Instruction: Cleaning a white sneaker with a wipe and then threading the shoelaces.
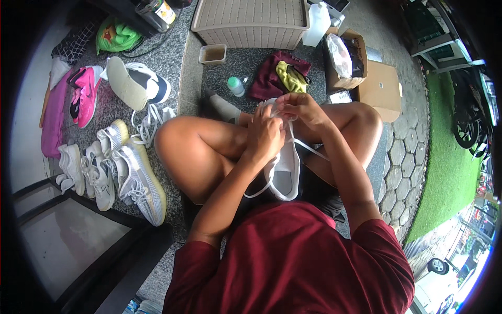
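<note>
A white sneaker (285, 180) lies in my lap, its heel opening toward me and its toe pointing away. My left hand (265, 135) is closed over the front of the sneaker, fingers bent at the lacing; its fingertips are partly hidden. Opposite it, my right hand (302, 109) pinches the white shoelace near the toe. One loose strand of the shoelace (312, 150) trails out to the right under my right forearm, and another hangs over the left side of the sneaker. Both hands almost touch, so the exact lace holes are hidden.
Several pairs of shoes (140, 180) stand on the stone ledge at left, with pink sneakers (85, 97) behind. Ahead are a green-capped bottle (236, 86), dark red and yellow cloths (272, 73), a plastic tub (213, 54), a big woven-pattern bin (251, 26) and cardboard boxes (379, 89).
</note>
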Available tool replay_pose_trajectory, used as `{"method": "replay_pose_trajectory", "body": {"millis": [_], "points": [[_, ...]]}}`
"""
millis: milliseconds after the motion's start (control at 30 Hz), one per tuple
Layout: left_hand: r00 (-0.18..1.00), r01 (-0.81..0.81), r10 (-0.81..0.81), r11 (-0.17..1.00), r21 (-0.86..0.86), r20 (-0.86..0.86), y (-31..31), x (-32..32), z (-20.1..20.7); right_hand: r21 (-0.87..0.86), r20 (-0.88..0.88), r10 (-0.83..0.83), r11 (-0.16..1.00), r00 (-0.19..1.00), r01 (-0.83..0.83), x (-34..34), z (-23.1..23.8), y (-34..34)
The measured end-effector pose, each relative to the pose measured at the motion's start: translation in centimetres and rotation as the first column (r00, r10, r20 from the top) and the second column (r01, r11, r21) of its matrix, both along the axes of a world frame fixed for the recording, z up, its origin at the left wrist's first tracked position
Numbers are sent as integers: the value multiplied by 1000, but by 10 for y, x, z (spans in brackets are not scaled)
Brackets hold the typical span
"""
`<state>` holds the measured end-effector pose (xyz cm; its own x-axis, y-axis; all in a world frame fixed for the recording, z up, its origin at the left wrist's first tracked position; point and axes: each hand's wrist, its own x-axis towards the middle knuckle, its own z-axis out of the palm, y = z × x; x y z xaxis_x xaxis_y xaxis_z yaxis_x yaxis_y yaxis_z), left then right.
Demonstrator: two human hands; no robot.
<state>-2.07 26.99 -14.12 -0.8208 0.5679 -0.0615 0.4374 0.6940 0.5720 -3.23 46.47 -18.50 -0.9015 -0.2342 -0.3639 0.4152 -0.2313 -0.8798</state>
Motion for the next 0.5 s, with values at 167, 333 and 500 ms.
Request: {"method": "replay_pose_trajectory", "body": {"millis": [167,333,500], "points": [[991,126,-131,940,316,-7,-18,20,1,-28,-5,39,999,999,-39,-1,7,-6],[983,98,-146,930,353,114,-35,61,28,-53,19,53,997,998,-52,-2,6,-2],[968,51,-145,913,405,206,-47,53,37,-29,-7,7,1000,1000,-7,3,11,-5]]}}
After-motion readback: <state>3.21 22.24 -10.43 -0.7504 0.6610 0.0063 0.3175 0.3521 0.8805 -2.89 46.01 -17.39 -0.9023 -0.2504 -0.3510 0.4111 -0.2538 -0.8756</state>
